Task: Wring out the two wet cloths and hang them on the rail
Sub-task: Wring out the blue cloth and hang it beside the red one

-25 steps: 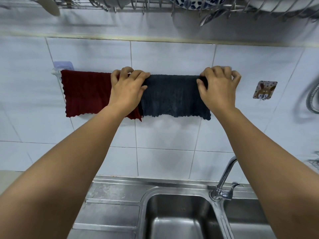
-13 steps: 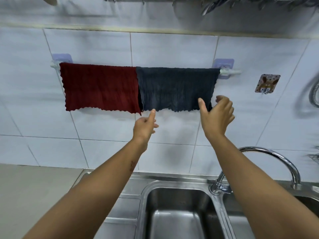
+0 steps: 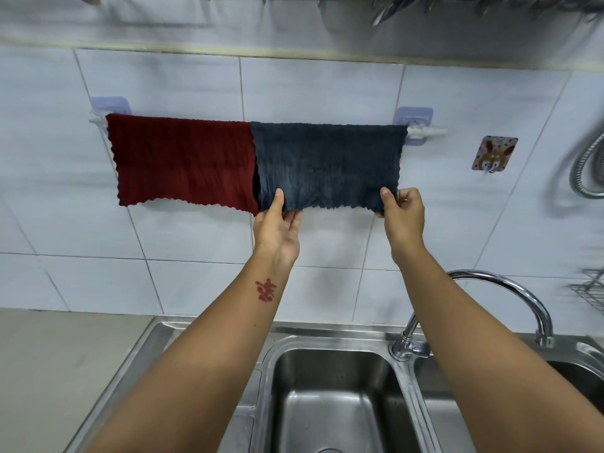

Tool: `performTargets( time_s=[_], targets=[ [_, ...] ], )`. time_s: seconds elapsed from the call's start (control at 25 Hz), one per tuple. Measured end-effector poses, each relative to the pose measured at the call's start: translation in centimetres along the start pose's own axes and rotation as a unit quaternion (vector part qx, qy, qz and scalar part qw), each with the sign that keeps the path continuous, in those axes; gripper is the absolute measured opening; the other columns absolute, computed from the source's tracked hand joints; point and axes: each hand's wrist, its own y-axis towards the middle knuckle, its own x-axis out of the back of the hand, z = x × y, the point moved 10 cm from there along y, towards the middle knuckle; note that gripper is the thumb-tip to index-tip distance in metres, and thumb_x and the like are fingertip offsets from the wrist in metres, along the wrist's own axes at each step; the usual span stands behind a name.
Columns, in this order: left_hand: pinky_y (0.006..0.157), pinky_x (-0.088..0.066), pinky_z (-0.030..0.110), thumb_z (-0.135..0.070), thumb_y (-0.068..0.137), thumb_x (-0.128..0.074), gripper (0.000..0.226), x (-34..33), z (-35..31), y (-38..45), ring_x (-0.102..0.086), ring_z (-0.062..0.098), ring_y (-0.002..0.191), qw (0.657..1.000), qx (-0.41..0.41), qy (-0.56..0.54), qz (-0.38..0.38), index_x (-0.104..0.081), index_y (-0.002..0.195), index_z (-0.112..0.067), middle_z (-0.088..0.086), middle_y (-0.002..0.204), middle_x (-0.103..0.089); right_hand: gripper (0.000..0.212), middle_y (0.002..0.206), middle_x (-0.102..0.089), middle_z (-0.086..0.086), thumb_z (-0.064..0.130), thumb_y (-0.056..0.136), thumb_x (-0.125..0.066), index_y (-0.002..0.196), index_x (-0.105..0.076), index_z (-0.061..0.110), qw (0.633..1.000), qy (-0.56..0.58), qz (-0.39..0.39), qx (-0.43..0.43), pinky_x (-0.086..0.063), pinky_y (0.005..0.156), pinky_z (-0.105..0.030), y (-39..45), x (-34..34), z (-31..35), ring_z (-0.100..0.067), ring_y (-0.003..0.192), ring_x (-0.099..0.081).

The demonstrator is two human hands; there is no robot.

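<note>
Two cloths hang side by side over a white rail (image 3: 425, 132) fixed to the tiled wall. The dark red cloth (image 3: 183, 161) is on the left, the dark blue cloth (image 3: 327, 165) on the right, their edges touching. My left hand (image 3: 277, 223) pinches the blue cloth's lower left corner between thumb and fingers. My right hand (image 3: 400, 212) pinches its lower right corner the same way. The bottom hem is stretched between the two hands.
A steel double sink (image 3: 330, 397) lies below, with a curved tap (image 3: 510, 289) at the right. A dish rack (image 3: 457, 4) runs overhead. A wall hook (image 3: 494, 154), a shower hose (image 3: 585, 168) and a wire basket (image 3: 591, 289) sit to the right.
Both hands left the top of the blue cloth at the rail, dropped below it, and now grip its two bottom corners. The view has tilted down a little.
</note>
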Motion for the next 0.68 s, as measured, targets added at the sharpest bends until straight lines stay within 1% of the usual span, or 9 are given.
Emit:
performTargets(
  time_s=[0.12, 0.2, 0.28, 0.36, 0.44, 0.52, 0.56, 0.6, 0.68],
  targets=[
    [0.090, -0.052, 0.030, -0.011, 0.090, -0.065, 0.019, -0.1, -0.3, -2.0, -0.065, 0.019, 0.093, 1.000, 0.008, -0.024, -0.003, -0.059, 0.108, -0.006, 0.009, 0.099, -0.066, 0.025, 0.081, -0.057, 0.002, 0.029, 0.093, -0.058, 0.076, -0.040, 0.023, 1.000, 0.018, -0.004, -0.006, -0.045, 0.063, -0.020, -1.1, 0.8, 0.7, -0.019, 0.074, -0.062],
    [0.085, -0.053, 0.028, -0.010, 0.090, -0.066, 0.017, 0.0, -0.6, -3.0, -0.063, 0.017, 0.086, 1.000, 0.010, -0.007, -0.012, -0.059, 0.105, -0.006, 0.008, 0.092, -0.064, 0.023, 0.079, -0.057, 0.004, 0.026, 0.093, -0.058, 0.077, -0.041, 0.023, 1.000, 0.028, -0.005, -0.011, -0.049, 0.067, -0.022, -1.8, 1.3, 1.2, -0.016, 0.070, -0.061],
    [0.079, -0.054, 0.026, -0.011, 0.091, -0.064, 0.020, 0.0, -1.6, -4.0, -0.063, 0.016, 0.082, 1.000, -0.012, 0.018, -0.018, -0.058, 0.110, -0.008, 0.007, 0.092, -0.063, 0.020, 0.081, -0.059, 0.004, 0.024, 0.092, -0.060, 0.079, -0.045, 0.022, 0.999, 0.034, -0.008, -0.017, -0.054, 0.076, -0.027, -2.2, 1.8, 1.6, -0.012, 0.069, -0.062],
    [0.082, -0.054, 0.027, -0.014, 0.094, -0.061, 0.018, -0.1, -3.1, -4.8, -0.064, 0.017, 0.087, 0.996, -0.061, 0.059, -0.024, -0.055, 0.111, -0.014, 0.005, 0.100, -0.064, 0.019, 0.084, -0.062, 0.001, 0.023, 0.091, -0.061, 0.079, -0.047, 0.021, 0.999, 0.032, -0.011, -0.022, -0.056, 0.080, -0.030, -2.6, 2.5, 2.1, -0.011, 0.067, -0.063],
    [0.090, -0.053, 0.029, -0.014, 0.095, -0.058, 0.009, -0.1, -4.7, -5.3, -0.064, 0.019, 0.099, 0.988, -0.112, 0.095, -0.038, -0.055, 0.102, -0.019, 0.002, 0.104, -0.063, 0.018, 0.085, -0.064, 0.000, 0.022, 0.091, -0.061, 0.077, -0.049, 0.022, 0.999, 0.028, -0.014, -0.021, -0.056, 0.082, -0.032, -2.6, 3.1, 2.6, -0.013, 0.065, -0.064],
    [0.095, -0.052, 0.033, -0.008, 0.096, -0.056, 0.010, 0.3, -5.6, -5.6, -0.065, 0.022, 0.102, 0.986, -0.132, 0.091, -0.055, -0.054, 0.096, -0.018, 0.005, 0.109, -0.063, 0.017, 0.084, -0.064, 0.001, 0.020, 0.091, -0.061, 0.078, -0.050, 0.022, 0.999, 0.023, -0.011, -0.019, -0.057, 0.084, -0.034, -2.8, 3.6, 3.2, -0.014, 0.067, -0.066],
    [0.097, -0.052, 0.037, -0.004, 0.096, -0.055, 0.013, 0.5, -5.8, -5.6, -0.065, 0.023, 0.102, 0.987, -0.131, 0.075, -0.061, -0.052, 0.099, -0.016, 0.009, 0.113, -0.063, 0.014, 0.084, -0.065, 0.001, 0.019, 0.091, -0.061, 0.080, -0.052, 0.020, 1.000, 0.019, -0.009, -0.020, -0.057, 0.085, -0.035, -2.7, 3.8, 3.3, -0.015, 0.068, -0.067],
    [0.097, -0.052, 0.039, -0.001, 0.095, -0.054, 0.018, 0.7, -5.8, -5.4, -0.065, 0.025, 0.102, 0.989, -0.123, 0.061, -0.062, -0.051, 0.106, -0.016, 0.011, 0.118, -0.062, 0.011, 0.085, -0.066, 0.001, 0.019, 0.091, -0.061, 0.083, -0.054, 0.018, 1.000, 0.013, -0.007, -0.022, -0.057, 0.086, -0.036, -2.6, 3.9, 3.4, -0.015, 0.068, -0.067],
    [0.097, -0.051, 0.038, -0.001, 0.096, -0.053, 0.033, 0.8, -5.6, -5.2, -0.065, 0.024, 0.101, 0.993, -0.097, 0.052, -0.050, -0.047, 0.124, -0.016, 0.012, 0.121, -0.060, 0.007, 0.086, -0.067, 0.000, 0.019, 0.091, -0.061, 0.092, -0.058, 0.013, 1.000, 0.000, -0.001, -0.029, -0.056, 0.088, -0.038, -2.5, 4.1, 3.3, -0.014, 0.068, -0.067]
  ],
)
